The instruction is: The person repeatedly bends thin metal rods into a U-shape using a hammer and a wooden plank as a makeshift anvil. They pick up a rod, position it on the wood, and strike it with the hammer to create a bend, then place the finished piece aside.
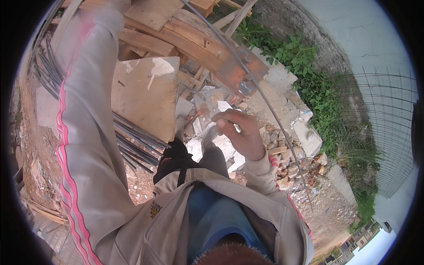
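My right hand (240, 134) is in front of my body with its fingers curled. A small whitish object (237, 128) shows between the fingers, too small to name. A long thin metal rod (274, 110) runs diagonally past that hand, apart from it, and crosses a wooden plank (216, 57). The plank's end bears a reddish-brown, partly shiny patch (245, 81). My left arm (88, 106) stretches far forward in a grey sleeve with pink stripes. At the top edge, its hand is smeared and mostly cut off, near stacked boards (150, 13).
A square board (145, 97) leans left of my legs, over a bundle of dark rods (137, 141). Broken stones (282, 163) and rubble lie around my feet. To the right are green plants (316, 92), a pale wall (349, 26) and wire mesh (388, 132).
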`<state>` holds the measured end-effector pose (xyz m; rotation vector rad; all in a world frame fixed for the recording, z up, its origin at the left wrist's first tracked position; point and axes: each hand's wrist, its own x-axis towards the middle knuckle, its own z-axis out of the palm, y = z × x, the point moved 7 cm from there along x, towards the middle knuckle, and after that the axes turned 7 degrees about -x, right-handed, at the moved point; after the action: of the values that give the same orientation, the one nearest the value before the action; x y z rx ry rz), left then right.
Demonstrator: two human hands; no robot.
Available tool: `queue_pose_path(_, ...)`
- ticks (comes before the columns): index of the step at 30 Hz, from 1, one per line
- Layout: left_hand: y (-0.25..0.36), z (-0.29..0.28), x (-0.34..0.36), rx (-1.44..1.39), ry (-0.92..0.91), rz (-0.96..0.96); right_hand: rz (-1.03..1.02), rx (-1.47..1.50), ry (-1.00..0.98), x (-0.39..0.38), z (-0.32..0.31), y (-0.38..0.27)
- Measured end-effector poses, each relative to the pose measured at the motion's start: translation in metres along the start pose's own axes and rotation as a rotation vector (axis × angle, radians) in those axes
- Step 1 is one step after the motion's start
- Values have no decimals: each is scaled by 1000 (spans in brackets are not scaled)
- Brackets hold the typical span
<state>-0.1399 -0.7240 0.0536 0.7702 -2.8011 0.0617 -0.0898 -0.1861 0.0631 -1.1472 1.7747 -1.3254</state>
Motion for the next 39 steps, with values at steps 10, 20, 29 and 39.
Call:
queue_pose_path(10, 58, -56, -42, -296, -118, -352, 193, -948, 332, -14, -69, 16)
queue_pose_path(20, 22, -108, -74, -442, -68, -172, 191, -886, 182, -5, -78, 23)
queue_pose_path(29, -283, -179, -230, -89, 134, -640, 58, -995, 219, -2, -74, 19)
queue_pose_path(39, -333, -106, -254, -68, -119, -659, 190, -1000, 239, 2, -74, 12)
